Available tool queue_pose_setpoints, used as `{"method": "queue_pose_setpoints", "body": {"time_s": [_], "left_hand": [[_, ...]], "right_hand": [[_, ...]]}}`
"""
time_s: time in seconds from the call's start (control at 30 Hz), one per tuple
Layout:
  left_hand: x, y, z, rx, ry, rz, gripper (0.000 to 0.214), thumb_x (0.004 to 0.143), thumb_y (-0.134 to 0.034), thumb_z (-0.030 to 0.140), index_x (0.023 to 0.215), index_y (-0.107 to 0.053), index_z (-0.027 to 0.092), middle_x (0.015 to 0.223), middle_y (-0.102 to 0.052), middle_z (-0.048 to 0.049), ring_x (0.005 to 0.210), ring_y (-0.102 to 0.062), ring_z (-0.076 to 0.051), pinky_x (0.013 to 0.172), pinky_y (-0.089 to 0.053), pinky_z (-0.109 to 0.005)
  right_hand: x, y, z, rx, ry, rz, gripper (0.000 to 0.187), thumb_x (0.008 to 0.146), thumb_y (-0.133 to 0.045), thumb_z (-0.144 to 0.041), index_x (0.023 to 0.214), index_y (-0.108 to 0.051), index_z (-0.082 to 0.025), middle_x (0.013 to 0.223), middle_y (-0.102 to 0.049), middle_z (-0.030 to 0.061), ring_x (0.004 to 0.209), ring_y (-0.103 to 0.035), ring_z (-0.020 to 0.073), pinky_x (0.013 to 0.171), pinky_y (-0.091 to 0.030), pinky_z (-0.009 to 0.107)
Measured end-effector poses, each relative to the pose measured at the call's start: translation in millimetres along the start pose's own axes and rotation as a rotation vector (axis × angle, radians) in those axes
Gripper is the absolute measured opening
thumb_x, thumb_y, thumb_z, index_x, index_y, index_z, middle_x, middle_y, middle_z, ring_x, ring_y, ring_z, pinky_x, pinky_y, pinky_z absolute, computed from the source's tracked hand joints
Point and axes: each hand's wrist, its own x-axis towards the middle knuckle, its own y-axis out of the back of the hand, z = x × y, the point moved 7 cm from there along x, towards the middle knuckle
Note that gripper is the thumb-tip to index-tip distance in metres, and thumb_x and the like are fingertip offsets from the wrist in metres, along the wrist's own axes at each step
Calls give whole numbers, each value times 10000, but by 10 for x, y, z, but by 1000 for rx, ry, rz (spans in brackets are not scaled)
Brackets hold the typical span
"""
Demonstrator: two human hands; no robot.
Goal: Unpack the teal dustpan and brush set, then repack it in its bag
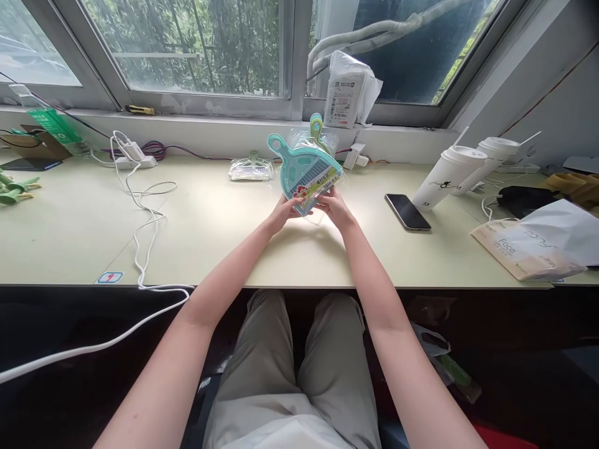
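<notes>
A teal mini dustpan and brush set [304, 165] in clear plastic wrapping is held upright above the pale desk [210, 231], handles pointing up. My left hand [284, 212] grips its lower left edge with closed fingers. Pinching the lower right edge by the printed label is my right hand [336, 207]. Both forearms reach out from my lap.
A second wrapped item [251, 168] lies behind the set. A black phone [407, 211] and two white lidded cups [444, 173] stand to the right, with a tissue pack [524, 249]. A white charger cable [145, 231] trails off the desk's left front edge. A white bag [349, 90] sits on the windowsill.
</notes>
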Motion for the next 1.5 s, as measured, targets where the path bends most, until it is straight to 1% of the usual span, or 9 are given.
{"method": "queue_pose_setpoints", "body": {"time_s": [0.2, 0.37, 0.5, 0.73, 0.9, 1.03, 1.13, 1.3, 1.5], "left_hand": [[-14, -29, 8, -2, 7, -2, 653, 790, -696, 388, 1364, -434, 216, 1305, -621, -118, 930, -713, -243, 946, -560, -502], [12, -11, -17, -13, 5, 3, 624, 781, -699, 381, 1332, -468, 201, 1284, -634, -122, 938, -711, -248, 925, -572, -484], [38, 23, -11, -21, 2, 19, 594, 770, -698, 360, 1298, -490, 184, 1251, -647, -121, 931, -706, -243, 904, -583, -481], [10, 42, 66, -4, -2, 31, 605, 765, -717, 381, 1291, -488, 188, 1218, -658, -119, 862, -703, -222, 858, -599, -473], [4, 43, 70, -22, -25, 31, 615, 749, -732, 352, 1291, -483, 202, 1258, -638, -115, 922, -688, -224, 873, -599, -482], [30, 62, 53, -38, -33, 43, 584, 747, -716, 344, 1262, -497, 176, 1272, -627, -130, 951, -674, -232, 862, -606, -492], [35, 84, 46, -32, -24, 48, 560, 747, -708, 336, 1238, -509, 156, 1240, -638, -141, 931, -677, -236, 838, -611, -494], [0, 113, 63, -5, -4, 62, 574, 743, -709, 336, 1244, -506, 141, 1166, -666, -140, 856, -692, -222, 804, -615, -460], [-26, 83, 87, 18, -4, 38, 598, 758, -709, 377, 1277, -506, 160, 1270, -633, -140, 926, -692, -227, 827, -614, -439]], "right_hand": [[6, 6, -46, -1, -11, -39, 448, 655, -759, -219, 1056, -566, -275, 1055, -744, -19, 946, -719, 193, 860, -646, 403], [44, 51, -7, -14, 4, 59, 476, 639, -783, -253, 1054, -551, -268, 977, -742, -9, 866, -723, 188, 809, -649, 385], [53, 17, 39, 5, 29, 88, 499, 635, -792, -300, 1062, -535, -274, 997, -739, -4, 872, -723, 184, 786, -643, 354], [37, -53, 83, 40, 44, 106, 496, 646, -793, -351, 1055, -523, -276, 1031, -746, 4, 889, -733, 193, 813, -638, 367], [35, -54, 96, 49, 37, 123, 468, 661, -781, -351, 1047, -525, -277, 1048, -742, 0, 909, -732, 187, 842, -637, 363], [38, -63, 94, 30, 29, 136, 463, 674, -769, -346, 1046, -504, -273, 1006, -741, -5, 851, -736, 179, 837, -647, 377], [36, -77, 111, 8, 4, 141, 427, 691, -747, -327, 1042, -512, -263, 1006, -743, 6, 836, -738, 180, 846, -650, 402], [17, -96, 127, -20, -40, 150, 346, 716, -709, -259, 1018, -540, -247, 1019, -744, 24, 842, -739, 179, 888, -643, 421], [12, -103, 104, -15, -46, 152, 357, 733, -708, -244, 1047, -537, -242, 1036, -745, 31, 855, -743, 180, 916, -633, 423]]}}
